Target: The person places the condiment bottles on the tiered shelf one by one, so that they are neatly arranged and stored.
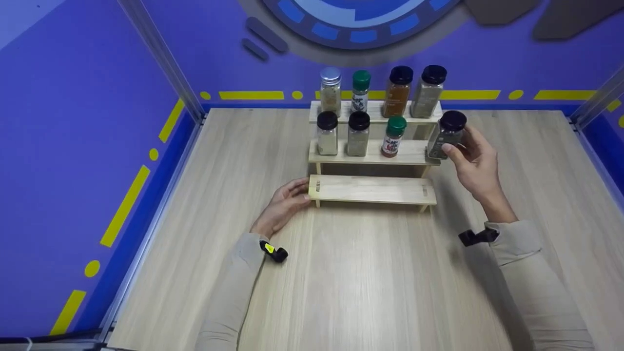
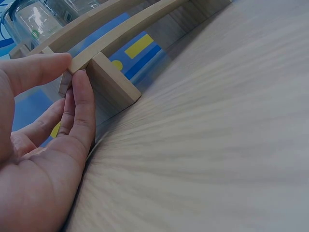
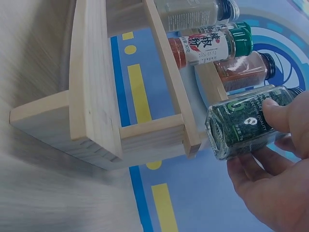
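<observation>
My right hand (image 1: 480, 168) holds a spice jar (image 1: 446, 134) with a black lid, thumb in front and fingers behind. Dark green flakes show through the jar's glass (image 3: 241, 123) in the right wrist view, where its base is close to the end of the middle shelf. At the lower left, my left hand (image 1: 282, 207) pinches the left end of the bottom step of a three-step wooden rack (image 1: 370, 189). The left wrist view shows thumb and fingertips at the corner of that board (image 2: 99, 50).
On the middle step stand two black-lidded jars (image 1: 358, 139) and a small green-capped bottle (image 1: 391, 141). The top step bears a silver-lidded jar (image 1: 331, 95), a green-capped bottle (image 1: 360, 92) and two black-lidded jars (image 1: 399, 97). A blue printed wall (image 1: 273, 78) rises behind.
</observation>
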### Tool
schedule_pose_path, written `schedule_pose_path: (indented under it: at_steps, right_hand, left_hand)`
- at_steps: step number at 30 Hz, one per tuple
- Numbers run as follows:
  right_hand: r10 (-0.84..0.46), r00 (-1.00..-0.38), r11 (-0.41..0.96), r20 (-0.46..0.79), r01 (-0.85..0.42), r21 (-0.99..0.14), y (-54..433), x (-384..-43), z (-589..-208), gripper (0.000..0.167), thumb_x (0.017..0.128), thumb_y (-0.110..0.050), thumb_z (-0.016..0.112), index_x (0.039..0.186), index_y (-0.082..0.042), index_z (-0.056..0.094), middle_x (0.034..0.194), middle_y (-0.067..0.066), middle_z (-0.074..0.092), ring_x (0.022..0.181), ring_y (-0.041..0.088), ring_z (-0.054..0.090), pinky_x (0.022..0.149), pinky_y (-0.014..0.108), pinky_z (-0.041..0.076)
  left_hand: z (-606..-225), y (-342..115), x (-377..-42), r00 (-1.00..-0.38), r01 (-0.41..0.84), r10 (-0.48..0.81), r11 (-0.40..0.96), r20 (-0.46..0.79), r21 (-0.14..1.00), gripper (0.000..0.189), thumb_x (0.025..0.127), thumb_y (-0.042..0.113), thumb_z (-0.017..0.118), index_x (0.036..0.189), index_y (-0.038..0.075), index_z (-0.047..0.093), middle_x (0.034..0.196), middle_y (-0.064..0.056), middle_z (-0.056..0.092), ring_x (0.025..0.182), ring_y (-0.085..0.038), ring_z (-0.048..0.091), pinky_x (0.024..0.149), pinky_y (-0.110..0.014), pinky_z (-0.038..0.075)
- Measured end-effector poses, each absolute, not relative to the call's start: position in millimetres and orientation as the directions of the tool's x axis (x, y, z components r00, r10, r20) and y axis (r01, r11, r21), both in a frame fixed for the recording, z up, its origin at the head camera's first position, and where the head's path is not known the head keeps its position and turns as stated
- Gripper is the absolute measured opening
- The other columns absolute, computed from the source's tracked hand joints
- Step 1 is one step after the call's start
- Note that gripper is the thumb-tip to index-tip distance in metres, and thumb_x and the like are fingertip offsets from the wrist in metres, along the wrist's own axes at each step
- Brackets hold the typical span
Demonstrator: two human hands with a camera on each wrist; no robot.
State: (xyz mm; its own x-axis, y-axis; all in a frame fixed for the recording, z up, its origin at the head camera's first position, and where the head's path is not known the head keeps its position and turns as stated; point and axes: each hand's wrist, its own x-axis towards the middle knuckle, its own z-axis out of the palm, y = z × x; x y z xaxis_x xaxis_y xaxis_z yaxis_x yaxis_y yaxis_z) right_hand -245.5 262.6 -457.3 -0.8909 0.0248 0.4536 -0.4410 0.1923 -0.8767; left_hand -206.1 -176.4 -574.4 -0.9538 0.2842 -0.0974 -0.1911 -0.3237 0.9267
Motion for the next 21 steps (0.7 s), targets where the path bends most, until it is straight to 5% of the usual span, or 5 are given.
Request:
schedule_pose_path:
  at_steps: [21]
  right_hand:
    - [-0.015,-0.892,0.174,0.451,-0.447,-0.878,251.8,-250.0,-462.5,0.059,0.101,0.008,0.065,0.156,-0.006,0.053,0.139,-0.003,0.068,0.128,0.008,0.064,0.114,0.023,0.050]
  left_hand:
    - [-572.8,-176.0,-205.8,-0.952,-0.178,0.295,-0.332,-0.078,0.926,0.065,0.097,-0.009,0.063,0.157,-0.011,0.038,0.144,-0.015,0.057,0.124,-0.018,0.062,0.109,-0.033,0.056]
